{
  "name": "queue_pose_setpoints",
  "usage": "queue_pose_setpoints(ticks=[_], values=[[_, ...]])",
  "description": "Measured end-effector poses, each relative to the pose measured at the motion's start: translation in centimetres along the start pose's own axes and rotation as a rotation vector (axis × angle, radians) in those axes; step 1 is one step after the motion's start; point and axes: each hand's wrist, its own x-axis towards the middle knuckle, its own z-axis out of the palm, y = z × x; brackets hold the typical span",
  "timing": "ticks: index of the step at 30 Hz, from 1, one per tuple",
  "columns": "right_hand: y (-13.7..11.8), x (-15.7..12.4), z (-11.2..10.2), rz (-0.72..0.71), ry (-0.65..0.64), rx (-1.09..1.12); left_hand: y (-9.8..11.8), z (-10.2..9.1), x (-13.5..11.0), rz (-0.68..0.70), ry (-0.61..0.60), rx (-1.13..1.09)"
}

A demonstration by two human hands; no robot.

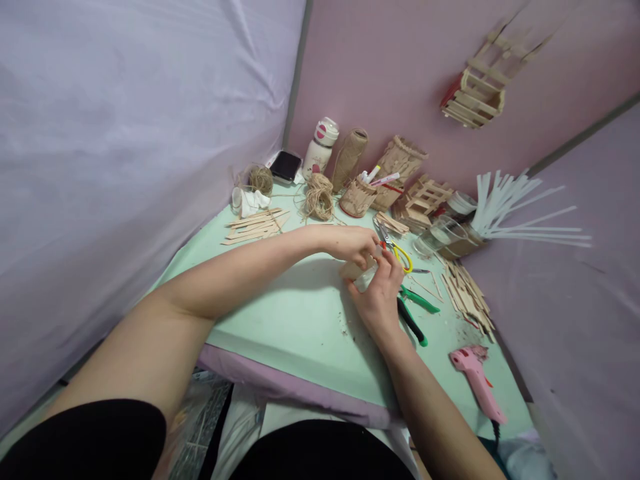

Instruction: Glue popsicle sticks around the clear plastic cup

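My left hand (350, 244) and my right hand (379, 293) meet over the middle of the mint-green table (295, 320). Both have their fingers curled around a small pale object (359, 273) held between them; it looks like a small jar or a stick piece, but I cannot make it out. Yellow-handled scissors (397, 252) lie just behind my hands. Green-handled pliers (416, 313) lie right of my right wrist.
A pink glue gun (476, 377) lies at the near right. Loose wooden sticks (467, 293) lie at the right and more sticks (255, 225) at the far left. Twine balls (319, 197), a bottle (320, 148), stick-built holders (395, 170) and a glass jar (443, 237) line the back.
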Motion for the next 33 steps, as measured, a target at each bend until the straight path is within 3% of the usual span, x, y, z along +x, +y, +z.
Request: queue_pose_setpoints(ticks=[4, 9, 13, 15, 18, 22, 33], values=[[-0.2, 0.2, -1.2, -0.004, 0.006, -0.013, 0.0, 0.0, -0.1, -0.038, -0.008, -0.056], [-0.5, 1.0, -4.1, 0.038, -0.030, -0.048, -0.9, 0.0, -0.5, -0.069, 0.054, -0.089], [-0.3, 2.5, -6.5, 0.119, -0.233, 0.083, -3.1, 1.5, -0.6, -0.167, 0.123, -0.123], [-0.1, 3.5, -7.0, 0.166, -0.359, 0.110, -4.2, 2.9, -0.5, -0.214, 0.088, -0.175], [0.0, 4.7, -6.8, 0.172, -0.505, 0.109, -4.9, 5.2, -0.3, -0.258, 0.048, -0.263], [0.0, 5.4, -5.6, 0.127, -0.597, 0.054, -4.9, 7.2, 0.3, -0.103, 0.114, -0.390], [0.2, 6.7, -4.8, 0.120, -0.723, -0.008, -5.7, 8.2, 0.7, -0.035, 0.173, -0.439]])
